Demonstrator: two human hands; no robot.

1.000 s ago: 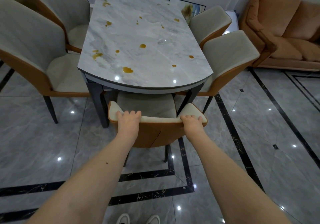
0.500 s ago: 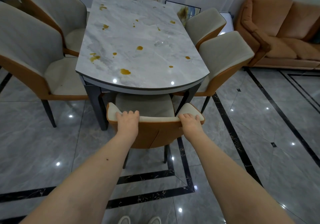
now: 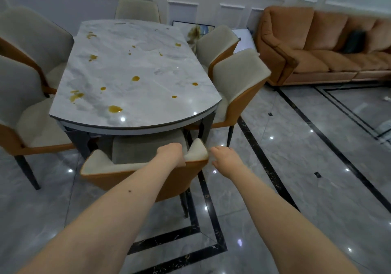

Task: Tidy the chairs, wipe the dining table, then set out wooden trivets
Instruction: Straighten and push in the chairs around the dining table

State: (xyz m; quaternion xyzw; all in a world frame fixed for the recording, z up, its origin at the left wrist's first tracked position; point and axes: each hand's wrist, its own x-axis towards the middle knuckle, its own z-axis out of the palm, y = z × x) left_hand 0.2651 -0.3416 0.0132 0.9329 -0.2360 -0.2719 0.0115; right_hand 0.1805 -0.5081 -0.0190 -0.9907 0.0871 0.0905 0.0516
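The grey marble dining table (image 3: pixel 148 62) carries several yellow-brown stains (image 3: pixel 115 109). The near chair (image 3: pixel 118 168), cream padded with an orange shell, is pushed in, its seat under the table's front edge. My left hand (image 3: pixel 171 152) lies on the right part of its backrest with fingers curled over the top edge. Just past the backrest's right tip, my right hand (image 3: pixel 225 159) has loosely curled fingers and holds nothing. The view is blurred. No cloth or trivets are in view.
Matching chairs stand along the table's left side (image 3: pixel 25 96), right side (image 3: pixel 237 79) and far end (image 3: pixel 137 9). An orange sofa (image 3: pixel 317 47) lines the right wall. A framed picture (image 3: pixel 196 30) leans behind the table. The floor is glossy grey tile with black inlay.
The view has swung right. My left hand slid from the backrest's left part to its right part. My right hand came off the backrest's right end.
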